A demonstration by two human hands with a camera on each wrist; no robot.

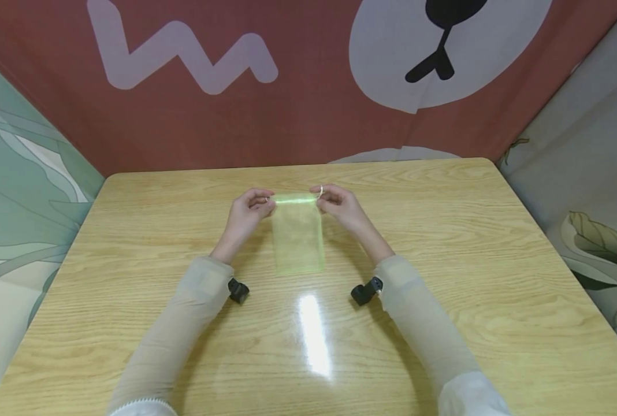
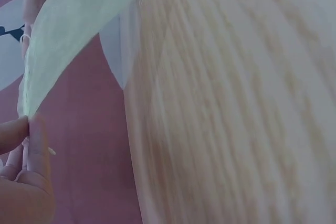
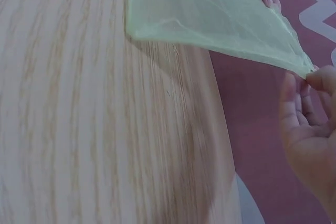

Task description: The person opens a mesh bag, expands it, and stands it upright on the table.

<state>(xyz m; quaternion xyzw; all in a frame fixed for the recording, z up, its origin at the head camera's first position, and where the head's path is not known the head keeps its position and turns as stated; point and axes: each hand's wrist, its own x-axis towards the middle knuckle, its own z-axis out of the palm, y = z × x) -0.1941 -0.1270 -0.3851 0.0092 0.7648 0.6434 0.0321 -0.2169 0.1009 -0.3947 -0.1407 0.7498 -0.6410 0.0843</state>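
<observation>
Sleeves of pale, sheer fabric [image 1: 184,323], one on each forearm, enter at the near table edge; each carries a small black wrist-mounted camera [image 1: 238,290].

Item 1: small, translucent, pale green mesh pouch [image 1: 298,234], rectangular, at table centre. It is held up by its top edge, which is stretched taut between the two hands; its body hangs toward six o'clock, with the bottom edge low over or on the tabletop — which cannot be told.

Item 2: left hand [image 1: 247,215], at nine o'clock of the pouch. Thumb and fingertips [image 2: 32,135] are pinched together on the pouch's top left corner.

Item 3: right hand [image 1: 342,207], at three o'clock of the pouch. Fingers [image 3: 321,80] curl in, clamped on the top right corner, where a thin pale cord shows.

Item 4: light wooden table with rounded corners [image 1: 469,242], bearing a bright glare streak at six o'clock of the pouch.

Item 5: red-brown backdrop printed with white shapes [image 1: 298,104], at twelve o'clock behind the table.
</observation>
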